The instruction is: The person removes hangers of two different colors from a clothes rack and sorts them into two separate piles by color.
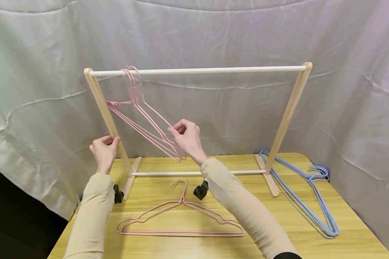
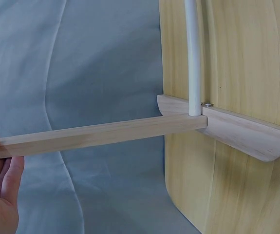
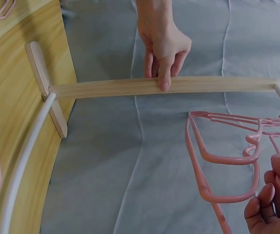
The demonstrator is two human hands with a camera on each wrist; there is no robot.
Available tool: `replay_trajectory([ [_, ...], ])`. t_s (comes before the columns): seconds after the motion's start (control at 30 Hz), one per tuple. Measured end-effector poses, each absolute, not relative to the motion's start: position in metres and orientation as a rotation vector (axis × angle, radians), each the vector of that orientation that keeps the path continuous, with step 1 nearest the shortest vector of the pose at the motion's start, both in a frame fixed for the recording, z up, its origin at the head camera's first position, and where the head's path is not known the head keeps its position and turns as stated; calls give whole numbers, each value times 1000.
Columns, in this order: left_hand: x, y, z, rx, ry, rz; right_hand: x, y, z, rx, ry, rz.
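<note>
A clothes rack of pale wood and white bars stands on the table. My left hand (image 1: 104, 151) grips its left wooden post (image 1: 108, 120) partway up, thumb on one side and fingers on the other in the left wrist view. From the left part of the white top rail (image 1: 197, 71) hang several pink hangers (image 3: 230, 199). My right hand (image 1: 188, 138) pinches the sloping arm of the nearest-right pink hanger (image 1: 157, 114) between thumb and fingers. That hanger's hook is up at the rail; whether it rests on the rail I cannot tell.
More pink hangers (image 1: 181, 233) lie stacked flat on the wooden table in front of the rack. Blue hangers (image 1: 321, 194) lie at the right, beside the right post (image 1: 286, 117). A white lower bar (image 1: 168, 173) joins the posts near the tabletop. Grey curtain (image 1: 233, 118) hangs behind.
</note>
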State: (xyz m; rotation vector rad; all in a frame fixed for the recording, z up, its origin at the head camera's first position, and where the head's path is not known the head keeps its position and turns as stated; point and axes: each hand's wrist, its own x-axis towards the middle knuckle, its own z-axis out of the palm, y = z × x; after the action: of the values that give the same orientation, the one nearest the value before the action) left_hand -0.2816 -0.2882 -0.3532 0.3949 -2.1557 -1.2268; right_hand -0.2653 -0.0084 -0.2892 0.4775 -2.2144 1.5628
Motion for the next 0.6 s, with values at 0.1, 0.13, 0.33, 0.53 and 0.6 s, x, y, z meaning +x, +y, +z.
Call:
replay_trajectory([
  [0.1,-282,-288,-354,394,-2153,-1225,-266,-8,-289,472,-2206,1562],
  [0.13,-282,-289,-354,393,-2150,-1226,-266,-8,-289,467,-2202,1560],
  [0.33,-281,-288,-354,392,-2151,-1232,-266,-8,-288,435,-2175,1553],
  [0.53,-281,-287,-354,386,-2139,-1228,-266,-6,-284,430,-2124,1574],
  [0.6,-281,-287,-354,380,-2137,-1221,-266,-4,-284,427,-2104,1582],
])
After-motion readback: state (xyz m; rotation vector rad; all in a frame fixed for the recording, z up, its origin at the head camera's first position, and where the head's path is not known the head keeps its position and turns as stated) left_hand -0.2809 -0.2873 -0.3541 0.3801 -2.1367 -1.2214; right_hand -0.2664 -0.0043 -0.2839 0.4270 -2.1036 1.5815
